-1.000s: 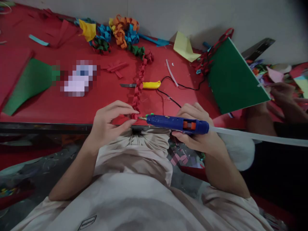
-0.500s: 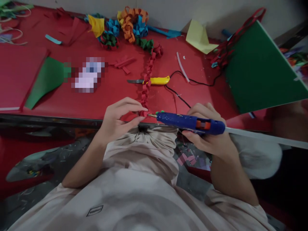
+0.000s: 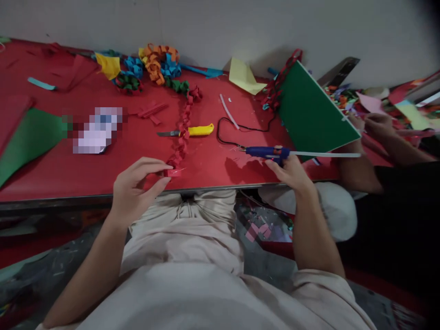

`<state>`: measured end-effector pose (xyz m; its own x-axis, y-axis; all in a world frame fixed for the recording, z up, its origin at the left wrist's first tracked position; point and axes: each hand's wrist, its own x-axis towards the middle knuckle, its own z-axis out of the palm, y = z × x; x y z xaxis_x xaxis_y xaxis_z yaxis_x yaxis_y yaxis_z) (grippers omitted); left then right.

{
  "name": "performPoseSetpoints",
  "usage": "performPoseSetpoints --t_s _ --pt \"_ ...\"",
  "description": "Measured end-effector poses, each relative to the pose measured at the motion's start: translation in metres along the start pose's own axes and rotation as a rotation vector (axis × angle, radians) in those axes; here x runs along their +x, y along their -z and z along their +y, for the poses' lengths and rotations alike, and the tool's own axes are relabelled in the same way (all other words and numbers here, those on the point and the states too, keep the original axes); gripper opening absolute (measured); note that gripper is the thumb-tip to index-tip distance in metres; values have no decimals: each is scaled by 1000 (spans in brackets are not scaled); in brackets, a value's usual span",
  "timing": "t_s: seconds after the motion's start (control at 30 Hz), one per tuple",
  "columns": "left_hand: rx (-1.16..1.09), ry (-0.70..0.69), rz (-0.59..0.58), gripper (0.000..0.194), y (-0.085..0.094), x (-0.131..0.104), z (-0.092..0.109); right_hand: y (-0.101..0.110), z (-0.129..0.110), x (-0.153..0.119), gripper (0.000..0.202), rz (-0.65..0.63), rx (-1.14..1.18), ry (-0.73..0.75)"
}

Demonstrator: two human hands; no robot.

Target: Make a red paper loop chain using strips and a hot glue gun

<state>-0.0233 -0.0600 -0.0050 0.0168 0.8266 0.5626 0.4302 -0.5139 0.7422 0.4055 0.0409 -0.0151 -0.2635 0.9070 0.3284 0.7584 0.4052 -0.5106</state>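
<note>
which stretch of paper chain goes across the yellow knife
The red stretch running down to the left hand: it alone crosses the yellow-handled knife; the orange, blue and green links lie farther back, toward the wall.

left hand [image 3: 132,191] pinching paper chain [image 3: 181,150], right hand [image 3: 293,175] gripping glue gun [image 3: 263,152]
</note>
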Motion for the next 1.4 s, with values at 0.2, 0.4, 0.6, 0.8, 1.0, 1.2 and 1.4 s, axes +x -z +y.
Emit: performPoseSetpoints --t_s 0.2,0.4,0.6,0.8,1.0,1.2,1.4 --pt "-129 -28 39 27 -6 3 0 -4 5 -13 45 26 -112 115" --pt "-246 5 70 20 -18 1 0 -44 -85 -56 22 982 24 206" --pt "-328 24 31 19 -27 -2 6 -79 -196 -25 21 317 428 439" --pt "-380 21 14 22 -21 -9 4 -91 -213 0 21 277 518 532" --pt "-379 60 -20 20 -17 -12 0 -98 -215 -3 19 256 505 567" --pt "-380 102 12 20 -18 -14 -3 -99 -215 -4 18 254 486 551" --pt "-408 162 131 26 -18 -13 -3 -91 -216 -5 15 167 401 558"
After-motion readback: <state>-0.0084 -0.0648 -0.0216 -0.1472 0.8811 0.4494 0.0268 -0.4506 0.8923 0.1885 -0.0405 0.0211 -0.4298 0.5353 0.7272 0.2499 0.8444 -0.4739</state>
